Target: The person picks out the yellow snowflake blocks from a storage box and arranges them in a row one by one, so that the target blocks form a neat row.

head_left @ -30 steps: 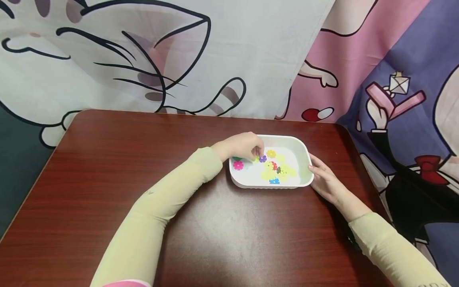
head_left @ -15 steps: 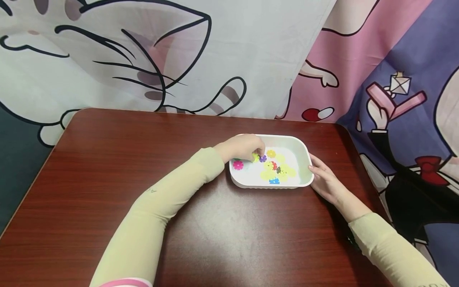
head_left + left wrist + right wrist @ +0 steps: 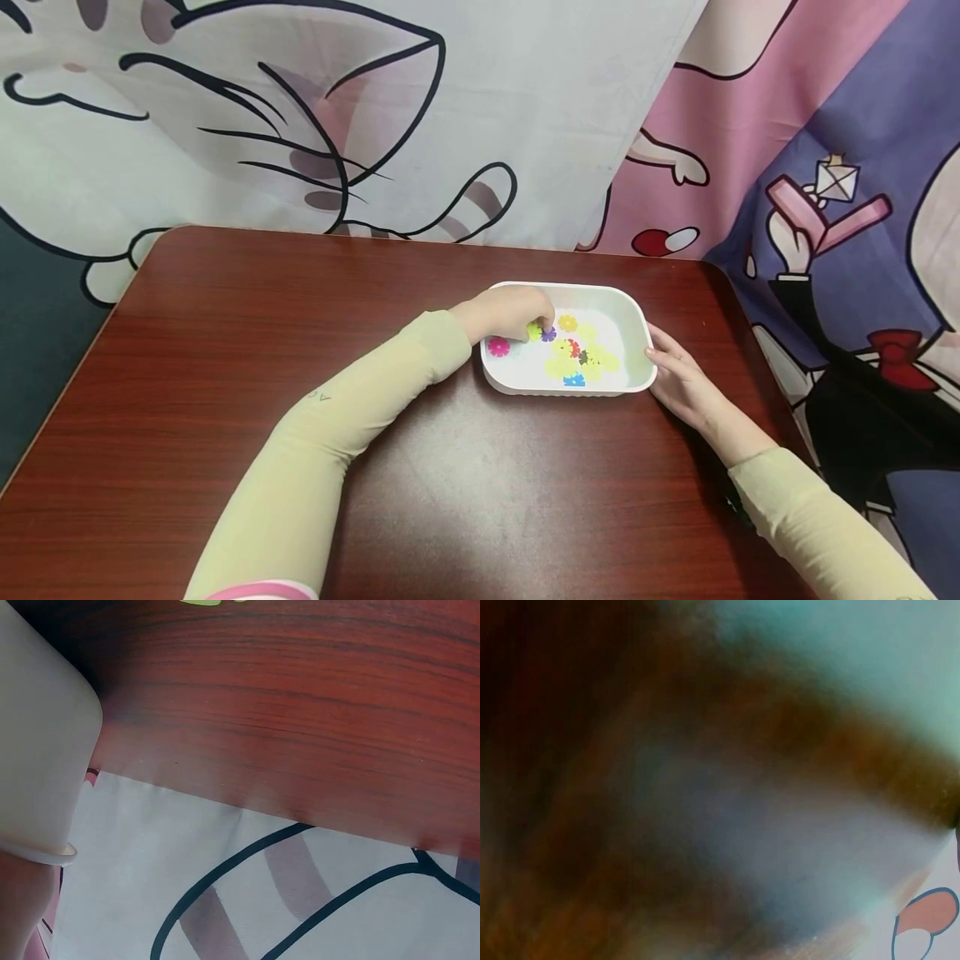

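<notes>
A white plastic tray stands on the table, with several small flower-shaped pieces on its floor. My left hand reaches over the tray's left side, fingers curled down at a yellow-green flower and a purple flower. Its fingertips are hidden, so I cannot tell whether they pinch a piece. A pink flower lies below that hand. My right hand grips the tray's right end, thumb at the rim. In the left wrist view the tray's outer wall fills the left side. The right wrist view is mostly blurred.
Yellow, red, blue and pale yellow pieces lie in the tray's middle and right. The brown wooden table ends close behind the tray, where a printed curtain hangs.
My left hand has sunk slightly lower toward the tray floor, and more of the yellow-green flower shows beside its fingers. The right hand and tray have stayed put.
</notes>
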A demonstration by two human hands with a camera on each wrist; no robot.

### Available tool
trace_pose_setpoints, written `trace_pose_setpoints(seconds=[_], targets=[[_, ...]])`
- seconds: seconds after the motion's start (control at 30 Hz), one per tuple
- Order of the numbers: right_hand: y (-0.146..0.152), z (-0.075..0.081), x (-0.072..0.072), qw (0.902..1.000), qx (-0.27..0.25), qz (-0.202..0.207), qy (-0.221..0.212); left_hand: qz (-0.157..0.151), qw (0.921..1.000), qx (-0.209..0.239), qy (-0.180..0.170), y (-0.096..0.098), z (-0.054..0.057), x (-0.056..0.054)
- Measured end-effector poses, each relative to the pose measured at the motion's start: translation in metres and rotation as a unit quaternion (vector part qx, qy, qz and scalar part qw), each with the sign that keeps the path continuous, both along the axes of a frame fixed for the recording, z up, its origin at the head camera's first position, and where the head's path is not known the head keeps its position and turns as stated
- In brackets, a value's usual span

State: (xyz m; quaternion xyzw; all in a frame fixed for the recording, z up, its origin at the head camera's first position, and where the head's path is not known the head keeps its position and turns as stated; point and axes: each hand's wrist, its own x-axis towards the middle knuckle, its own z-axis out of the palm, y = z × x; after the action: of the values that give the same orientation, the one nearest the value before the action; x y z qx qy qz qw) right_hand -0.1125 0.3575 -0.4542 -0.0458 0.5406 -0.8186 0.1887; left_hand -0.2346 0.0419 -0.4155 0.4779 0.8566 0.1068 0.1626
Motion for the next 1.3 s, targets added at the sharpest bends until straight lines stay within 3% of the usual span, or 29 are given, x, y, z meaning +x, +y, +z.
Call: trace_pose_setpoints(seconds=[0.33,0.73,1.03,1.3], targets=[[0.000,0.000,0.000,1.0000,0.000,0.002,0.003,-0.025,0.9996,0.013,0.006,0.000,0.005,0.001],[0.001,-0.001,0.000,0.9999,0.010,0.001,0.002,-0.013,0.9965,0.083,-0.004,-0.013,0.025,0.004],[0.001,-0.001,0.000,1.0000,-0.005,0.001,0.000,0.007,0.9922,0.125,0.005,-0.049,0.043,0.003],[0.001,-0.001,0.000,0.9999,-0.012,0.002,-0.003,0.022,0.9883,0.137,0.063,-0.094,0.047,0.014]])
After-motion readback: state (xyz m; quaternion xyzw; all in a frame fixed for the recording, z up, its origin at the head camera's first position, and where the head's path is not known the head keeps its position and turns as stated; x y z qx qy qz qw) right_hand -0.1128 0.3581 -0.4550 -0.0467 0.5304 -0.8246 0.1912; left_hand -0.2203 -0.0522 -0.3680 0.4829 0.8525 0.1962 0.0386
